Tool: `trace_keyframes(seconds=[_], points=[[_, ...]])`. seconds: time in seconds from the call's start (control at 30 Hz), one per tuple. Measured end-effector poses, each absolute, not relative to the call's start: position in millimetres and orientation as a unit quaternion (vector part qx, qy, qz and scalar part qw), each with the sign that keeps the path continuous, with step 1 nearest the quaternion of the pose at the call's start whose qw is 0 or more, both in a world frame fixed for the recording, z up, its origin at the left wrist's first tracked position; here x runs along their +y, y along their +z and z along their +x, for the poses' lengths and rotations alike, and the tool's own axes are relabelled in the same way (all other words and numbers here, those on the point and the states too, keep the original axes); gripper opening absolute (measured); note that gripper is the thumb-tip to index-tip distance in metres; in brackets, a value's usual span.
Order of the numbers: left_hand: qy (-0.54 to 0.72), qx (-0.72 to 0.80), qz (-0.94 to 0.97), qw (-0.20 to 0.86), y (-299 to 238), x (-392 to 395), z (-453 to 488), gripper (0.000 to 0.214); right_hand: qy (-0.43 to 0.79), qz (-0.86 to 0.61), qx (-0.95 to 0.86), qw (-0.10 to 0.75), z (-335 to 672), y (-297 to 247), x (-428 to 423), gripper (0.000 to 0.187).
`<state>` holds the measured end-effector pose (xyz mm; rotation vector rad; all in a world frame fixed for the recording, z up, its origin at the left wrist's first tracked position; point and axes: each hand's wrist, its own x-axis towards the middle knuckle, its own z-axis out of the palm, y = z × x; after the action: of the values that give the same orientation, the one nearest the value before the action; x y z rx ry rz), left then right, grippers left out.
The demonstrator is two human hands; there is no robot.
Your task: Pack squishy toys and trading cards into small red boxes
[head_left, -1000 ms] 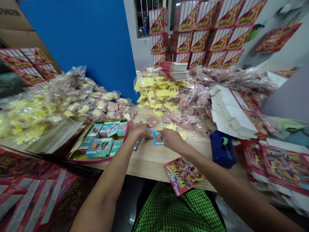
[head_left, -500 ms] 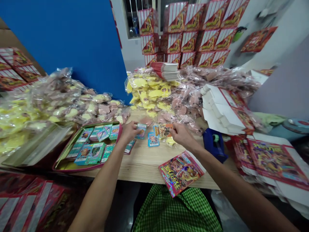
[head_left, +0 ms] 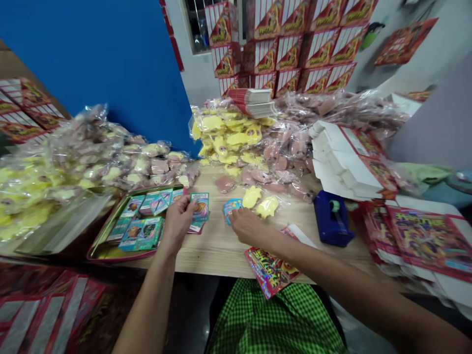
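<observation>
Both hands moved nearer the body: left hand [head_left: 178,223] pinches a teal picture card [head_left: 199,206], right hand [head_left: 246,227] closes narrow on small blue cards [head_left: 232,209] on the light wooden surface [head_left: 214,255].

**Bare wood by the hands, walled on three sides**

Bare pale wood of the table [head_left: 216,253] runs along its near edge between the pink-rimmed metal tray of cards [head_left: 110,257] and the shiny red card pack [head_left: 271,268], just nearer than the left hand [head_left: 177,227] and right hand [head_left: 247,227]. Plastic bags of yellow and pink toys [head_left: 254,147] block the far side, the tray blocks the left, and a blue tape dispenser [head_left: 332,219] and stacked white-and-red flat cartons [head_left: 350,160] block the right. A narrow strip of wood separates dispenser and pack.
</observation>
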<state>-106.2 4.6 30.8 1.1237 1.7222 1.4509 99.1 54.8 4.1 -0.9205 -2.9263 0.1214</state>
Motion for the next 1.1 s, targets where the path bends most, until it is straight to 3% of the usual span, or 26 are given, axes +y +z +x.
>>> trace_keyframes(seconds=[0.23, 0.43, 0.53, 0.63, 0.7, 0.87, 1.0, 1.1], points=[[0.482, 0.600, 0.496, 0.401, 33.6, 3.2, -66.1, 0.034, 0.144, -0.384, -0.910, 0.057, 130.4, 53.7, 78.3, 0.025], [0.495, 0.612, 0.520, 0.333, 26.0, 13.8, 0.2, 0.037, 0.165, -0.425, -0.883, 0.113, 175.8, 68.5, 77.4, 0.015], [0.424, 0.615, 0.612, 0.260, 18.3, -2.8, 45.7, 0.068, 0.140, -0.464, -0.861, 0.152, 208.0, 73.4, 78.5, 0.024], [0.264, 0.587, 0.715, 0.273, 6.6, -20.1, 83.3, 0.111, 0.118, -0.503, -0.837, 0.181, 240.7, 78.6, 77.3, 0.028], [0.212, 0.600, 0.716, 0.285, -0.1, -25.1, 93.8, 0.116, 0.101, -0.522, -0.817, 0.224, 257.6, 79.7, 71.0, 0.036], [0.349, 0.597, 0.687, 0.224, 2.5, -26.7, 76.6, 0.098, 0.056, -0.449, -0.812, 0.367, 267.1, 77.5, 42.2, 0.033], [0.448, 0.577, 0.656, 0.192, 8.1, -34.9, 62.9, 0.097, 0.007, -0.328, -0.858, 0.395, 256.3, 88.0, 24.9, 0.036], [0.458, 0.582, 0.647, 0.183, 4.5, -41.0, 61.4, 0.102, -0.038, -0.328, -0.840, 0.431, 254.6, 103.1, 20.3, 0.035]])
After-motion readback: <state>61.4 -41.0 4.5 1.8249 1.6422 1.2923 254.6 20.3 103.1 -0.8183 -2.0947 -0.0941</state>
